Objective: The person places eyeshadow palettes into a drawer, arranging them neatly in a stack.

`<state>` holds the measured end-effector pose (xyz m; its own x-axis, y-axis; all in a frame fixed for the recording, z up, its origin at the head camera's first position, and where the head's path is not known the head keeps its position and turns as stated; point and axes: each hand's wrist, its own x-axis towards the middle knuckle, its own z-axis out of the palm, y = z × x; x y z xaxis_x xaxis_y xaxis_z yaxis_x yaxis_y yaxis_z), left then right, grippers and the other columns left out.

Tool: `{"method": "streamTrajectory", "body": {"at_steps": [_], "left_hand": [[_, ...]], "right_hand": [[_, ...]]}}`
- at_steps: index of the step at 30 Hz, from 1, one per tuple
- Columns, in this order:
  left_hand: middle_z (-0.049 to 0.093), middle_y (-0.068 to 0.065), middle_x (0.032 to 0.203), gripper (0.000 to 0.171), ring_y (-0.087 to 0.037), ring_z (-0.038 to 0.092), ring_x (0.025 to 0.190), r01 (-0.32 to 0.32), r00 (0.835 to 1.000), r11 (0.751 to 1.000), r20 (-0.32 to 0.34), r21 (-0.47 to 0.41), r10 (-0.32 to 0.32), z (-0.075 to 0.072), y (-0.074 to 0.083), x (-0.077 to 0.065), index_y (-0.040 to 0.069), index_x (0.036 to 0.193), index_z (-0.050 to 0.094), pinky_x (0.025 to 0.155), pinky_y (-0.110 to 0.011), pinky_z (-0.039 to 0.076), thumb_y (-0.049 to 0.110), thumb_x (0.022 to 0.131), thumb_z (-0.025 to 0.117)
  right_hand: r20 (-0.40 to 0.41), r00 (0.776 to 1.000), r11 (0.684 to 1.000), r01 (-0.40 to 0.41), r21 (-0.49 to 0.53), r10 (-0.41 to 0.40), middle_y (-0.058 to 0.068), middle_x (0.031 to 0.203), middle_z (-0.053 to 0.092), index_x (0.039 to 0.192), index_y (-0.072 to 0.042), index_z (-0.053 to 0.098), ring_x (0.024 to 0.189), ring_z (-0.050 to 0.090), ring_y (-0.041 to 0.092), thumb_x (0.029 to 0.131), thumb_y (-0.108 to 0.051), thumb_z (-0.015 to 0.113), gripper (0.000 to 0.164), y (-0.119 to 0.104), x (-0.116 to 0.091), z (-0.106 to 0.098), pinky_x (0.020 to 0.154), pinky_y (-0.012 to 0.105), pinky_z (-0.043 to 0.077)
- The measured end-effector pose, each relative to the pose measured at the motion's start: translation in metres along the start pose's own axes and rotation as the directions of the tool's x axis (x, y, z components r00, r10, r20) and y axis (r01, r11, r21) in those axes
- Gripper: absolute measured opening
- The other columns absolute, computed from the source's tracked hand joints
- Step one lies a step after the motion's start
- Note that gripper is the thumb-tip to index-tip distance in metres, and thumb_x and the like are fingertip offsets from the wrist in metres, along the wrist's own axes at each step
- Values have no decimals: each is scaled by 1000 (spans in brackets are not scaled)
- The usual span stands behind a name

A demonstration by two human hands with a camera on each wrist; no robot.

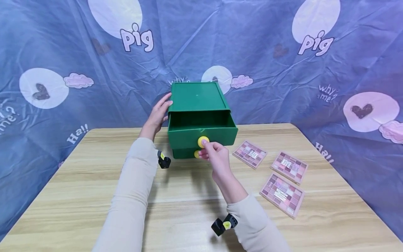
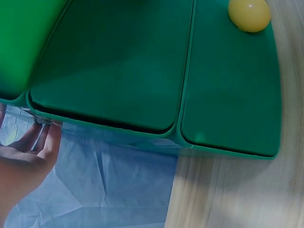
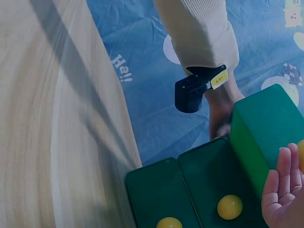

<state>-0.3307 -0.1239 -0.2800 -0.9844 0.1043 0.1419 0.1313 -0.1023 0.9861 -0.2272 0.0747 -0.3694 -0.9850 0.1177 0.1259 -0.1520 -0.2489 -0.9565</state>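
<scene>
A green drawer cabinet point(image 1: 198, 96) stands on the table, its top drawer point(image 1: 185, 137) pulled out; the part of its inside that shows holds nothing. My right hand point(image 1: 218, 157) pinches the yellow round knob point(image 1: 203, 140) of that drawer, thumb on its front. My left hand point(image 1: 158, 113) rests against the cabinet's left side with fingers extended. In the right wrist view, two closed drawers show below the pulled one, each with a yellow knob point(image 3: 230, 207). The left wrist view shows the closed middle drawer point(image 2: 114, 66) from the front.
Three pink eyeshadow palettes lie right of the cabinet: one palette point(image 1: 250, 154) close to it, another palette point(image 1: 289, 167) farther right, and a third palette point(image 1: 282, 194) nearer the front. The wooden table point(image 1: 78, 196) meets a blue patterned cloth point(image 1: 189, 45) behind and at the sides.
</scene>
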Motion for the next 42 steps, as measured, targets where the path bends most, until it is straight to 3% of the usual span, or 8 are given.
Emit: {"method": "streamTrajectory", "body": {"at_steps": [3, 12, 14, 26, 30, 34, 41, 42], "left_hand": [[28, 2, 134, 48, -20, 32, 117, -1, 1000, 1000, -7, 18, 1, -1, -1, 0, 28, 131, 37, 94, -46, 21, 29, 85, 50], [28, 0, 135, 49, -20, 32, 117, -19, 1000, 999, -5, 37, 20, -1, -1, 1, 26, 133, 36, 93, -45, 23, 29, 85, 49], [28, 0, 135, 49, -20, 33, 117, -22, 1000, 999, -5, 37, 23, -1, -1, 0, 26, 133, 36, 93, -45, 23, 29, 86, 49], [35, -3, 129, 47, -18, 38, 111, -35, 999, 999, -19, 23, 36, 0, -1, -2, 26, 131, 38, 91, -43, 26, 28, 85, 49], [33, -1, 131, 47, -17, 36, 112, -38, 999, 999, -20, 38, 39, 0, -1, -3, 26, 132, 37, 91, -44, 26, 28, 86, 48], [33, -1, 131, 47, -16, 35, 113, -41, 999, 998, -23, 45, 42, 0, -2, -2, 26, 132, 38, 91, -44, 26, 29, 86, 48], [38, -3, 127, 46, -17, 37, 112, -35, 999, 999, -38, 42, 37, 1, -1, -1, 27, 131, 38, 91, -44, 26, 28, 86, 48], [38, -3, 127, 47, -17, 36, 112, -36, 999, 998, -39, 46, 38, 1, -2, -1, 27, 131, 38, 91, -44, 26, 28, 86, 47]], "right_hand": [[2, 1000, 1000, -2, -19, 2, 13, 67, 61, 80, -3, 61, 57, 59, 24, 78, -34, 62, 31, 39, 21, -13, 57, 35, 48], [10, 999, 998, 54, -14, -54, 16, 67, 60, 79, 1, 58, 59, 58, 24, 83, -22, 58, 23, 11, -14, -5, 57, 34, 48], [5, 998, 998, 58, -25, -58, 14, 69, 61, 80, -3, 59, 60, 59, 23, 80, -30, 60, 27, 20, -10, -9, 57, 34, 48], [-57, 996, 998, 64, -12, -64, 21, 72, 59, 83, 0, 58, 62, 57, 35, 74, -37, 65, 39, 78, 10, -28, 58, 42, 48], [-46, 997, 998, 66, -24, -67, 18, 72, 60, 82, -2, 58, 62, 57, 33, 75, -37, 64, 36, 69, 0, -29, 58, 40, 48], [-20, 997, 997, 74, -32, -75, 15, 68, 60, 79, 0, 57, 60, 57, 26, 81, -27, 60, 27, 12, -35, -12, 59, 35, 48], [44, 988, 989, 149, -1, -149, 13, 66, 60, 77, -2, 57, 58, 58, 23, 83, -21, 58, 20, 11, -44, -15, 55, 33, 48], [38, 988, 989, 148, -1, -147, 12, 66, 60, 75, -2, 56, 57, 57, 23, 82, -22, 58, 21, -2, -52, -10, 56, 33, 48]]}}
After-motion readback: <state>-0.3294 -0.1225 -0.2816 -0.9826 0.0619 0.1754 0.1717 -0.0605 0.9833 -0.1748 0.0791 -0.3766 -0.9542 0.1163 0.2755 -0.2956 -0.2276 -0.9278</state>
